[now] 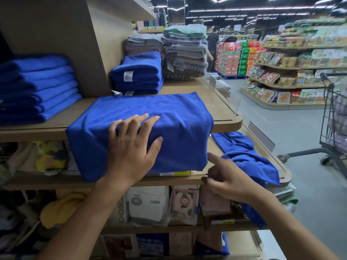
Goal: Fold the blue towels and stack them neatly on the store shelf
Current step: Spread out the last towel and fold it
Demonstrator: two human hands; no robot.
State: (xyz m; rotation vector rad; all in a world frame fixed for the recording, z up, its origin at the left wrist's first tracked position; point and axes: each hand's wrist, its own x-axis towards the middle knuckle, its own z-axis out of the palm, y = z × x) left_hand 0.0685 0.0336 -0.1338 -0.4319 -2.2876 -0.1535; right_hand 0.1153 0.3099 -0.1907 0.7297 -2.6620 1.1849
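1. Blue towel (169, 117) lies spread over the wooden shelf (228, 117), its front half draped over the edge.
2. Your left hand (131, 147) presses flat on it, fingers spread wide!
3. Your right hand (228, 180) hovers beside its lower corner, forefinger out, other fingers curled, holding nothing.
4. Folded blue stack (37, 89) sits far left; a crumpled towel (244, 154) lies on the shelf below.

Under the flat left hand (131, 147): blue towel (142, 117), matt napped cloth, stitched hem. It lies on a shelf (221, 102) of pale matt wood-look board with a clear glossy plastic lip (232, 98). Beyond the right hand (227, 177): crumpled towel (244, 152), same cloth. Cart (330, 117): dark metal wire.
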